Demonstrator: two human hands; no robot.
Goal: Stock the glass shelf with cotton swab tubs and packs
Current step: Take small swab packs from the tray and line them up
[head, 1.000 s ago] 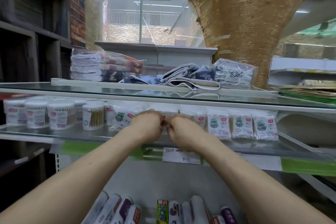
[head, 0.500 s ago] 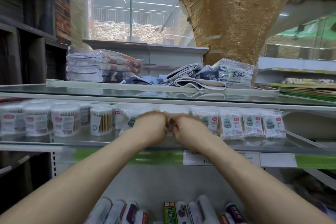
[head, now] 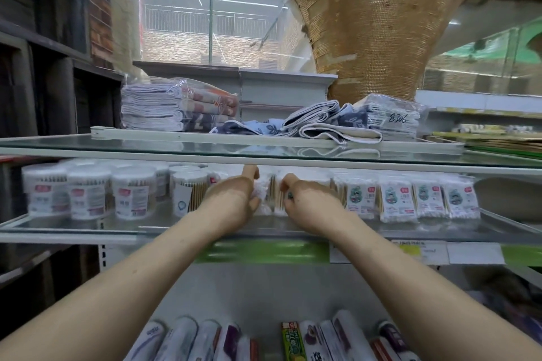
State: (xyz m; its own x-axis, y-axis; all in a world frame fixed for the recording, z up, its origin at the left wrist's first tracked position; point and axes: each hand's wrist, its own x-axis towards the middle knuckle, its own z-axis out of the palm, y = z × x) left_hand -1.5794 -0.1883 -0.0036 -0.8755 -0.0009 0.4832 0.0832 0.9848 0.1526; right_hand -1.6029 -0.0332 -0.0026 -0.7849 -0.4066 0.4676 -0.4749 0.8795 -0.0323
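Both my hands reach onto the middle glass shelf. My left hand and my right hand hold a clear cotton swab pack between them, upright on the glass, fingers curled round its two sides. Left of it stand several round cotton swab tubs, one with wooden sticks showing. To the right, a row of flat swab packs with cartoon labels stands upright.
The glass shelf above hangs low over my hands and carries folded towels and bagged cloths. Below, rolls and tubes fill the bottom shelf. Price labels line the shelf edge. Dark wooden shelving stands at left.
My hands have moved slightly apart, so the swab pack between them now shows. The view has shifted a little closer and to the left.
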